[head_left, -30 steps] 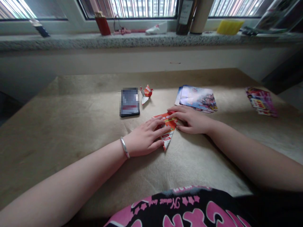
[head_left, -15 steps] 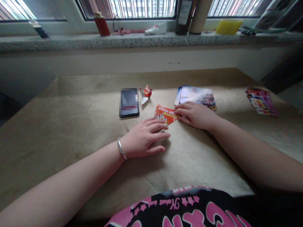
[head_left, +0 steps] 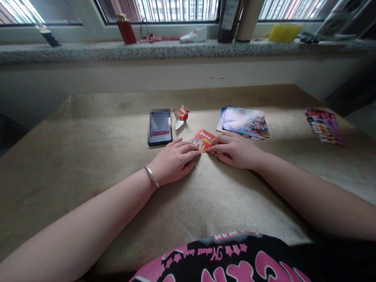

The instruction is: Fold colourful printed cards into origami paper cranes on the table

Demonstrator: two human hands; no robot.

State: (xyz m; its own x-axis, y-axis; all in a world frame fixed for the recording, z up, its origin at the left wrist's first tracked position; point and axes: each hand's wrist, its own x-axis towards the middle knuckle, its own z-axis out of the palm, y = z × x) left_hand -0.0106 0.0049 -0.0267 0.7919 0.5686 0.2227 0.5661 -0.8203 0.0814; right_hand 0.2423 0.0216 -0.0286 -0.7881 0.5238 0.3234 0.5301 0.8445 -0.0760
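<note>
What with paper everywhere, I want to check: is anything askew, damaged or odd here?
Nothing spilled or damaged. The picture sheets are fanned unevenly, the flyers at far right lie skewed, and the small folded figure seems tipped beside the phone.

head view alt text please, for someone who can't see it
A person's left hand and right hand rest on a folded orange paper on a tan table. A phone, a small folded paper figure and printed sheets lie just beyond.
</note>
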